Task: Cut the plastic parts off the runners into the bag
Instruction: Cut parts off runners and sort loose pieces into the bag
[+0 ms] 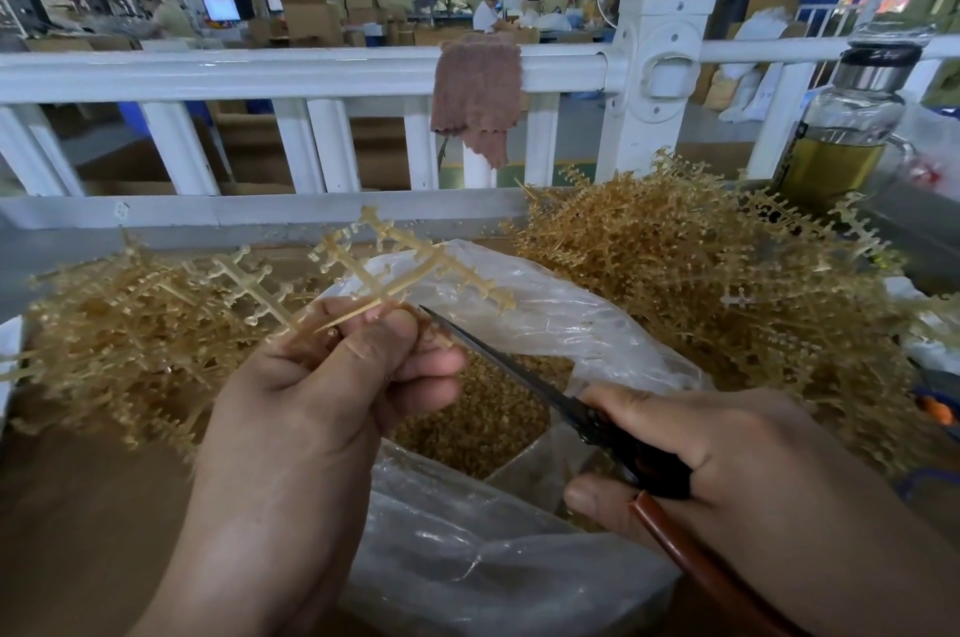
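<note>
The left hand (311,387) is raised over the open bag (571,319), its grip clamped on a small bunch of runners (415,247): thumb on top and fingers curled beneath, pinching the stems where they cross. The runners fan upward and away from the hand, with small clear parts on their side branches. The right hand (727,460) has its grip closed round the handles of the scissors (498,361), one handle black and one brown. The blades point up and left, showing as one thin dark line, and the tip lies just beside the left fingertips, under the held stems. The clear bag sits between the two hands on the worktop (78,506), mouth open, and holds a mass of small amber parts (483,418). A left heap (119,324) of runners lies beside the bag and a larger right heap (701,283) rises on its other side. Behind stands a white fence (260,70) with a brown cloth (475,91) draped over its rail. A glass bottle (852,127) of yellowish liquid stands at the far right, behind the right heap.
</note>
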`<act>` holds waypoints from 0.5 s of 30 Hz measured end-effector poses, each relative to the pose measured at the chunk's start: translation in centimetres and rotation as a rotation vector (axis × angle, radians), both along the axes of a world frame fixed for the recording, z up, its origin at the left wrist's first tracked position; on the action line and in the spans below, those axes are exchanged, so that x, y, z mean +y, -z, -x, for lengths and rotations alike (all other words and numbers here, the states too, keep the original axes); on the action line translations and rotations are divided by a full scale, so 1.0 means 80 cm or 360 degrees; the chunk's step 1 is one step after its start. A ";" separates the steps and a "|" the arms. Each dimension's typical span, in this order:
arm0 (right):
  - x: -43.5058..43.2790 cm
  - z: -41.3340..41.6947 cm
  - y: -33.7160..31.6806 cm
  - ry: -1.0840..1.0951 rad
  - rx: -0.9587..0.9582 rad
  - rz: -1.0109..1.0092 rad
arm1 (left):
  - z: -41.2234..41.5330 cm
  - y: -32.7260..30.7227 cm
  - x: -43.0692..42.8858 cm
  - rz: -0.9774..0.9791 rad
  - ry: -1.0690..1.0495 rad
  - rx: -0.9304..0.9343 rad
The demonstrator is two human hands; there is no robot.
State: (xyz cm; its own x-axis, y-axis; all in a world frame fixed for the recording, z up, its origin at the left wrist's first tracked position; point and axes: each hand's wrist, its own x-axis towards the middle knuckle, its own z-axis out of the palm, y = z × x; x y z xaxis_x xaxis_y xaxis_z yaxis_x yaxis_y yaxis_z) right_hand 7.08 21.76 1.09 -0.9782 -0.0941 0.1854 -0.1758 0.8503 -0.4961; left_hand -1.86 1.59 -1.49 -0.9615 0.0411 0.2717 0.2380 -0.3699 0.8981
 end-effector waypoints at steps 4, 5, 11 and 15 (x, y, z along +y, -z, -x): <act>0.003 0.004 0.003 0.0002 -0.0093 0.0061 | -0.002 -0.003 0.001 -0.0059 0.0033 0.0010; 0.002 0.005 0.002 0.0008 -0.0106 0.0071 | -0.001 -0.003 0.000 -0.0066 0.0049 0.0021; 0.003 0.003 0.001 0.0018 -0.0071 0.0107 | 0.000 0.001 -0.005 -0.0054 0.0054 0.0109; -0.001 0.002 0.000 0.0033 -0.0080 0.0050 | -0.002 0.001 -0.001 -0.0051 0.0023 0.0182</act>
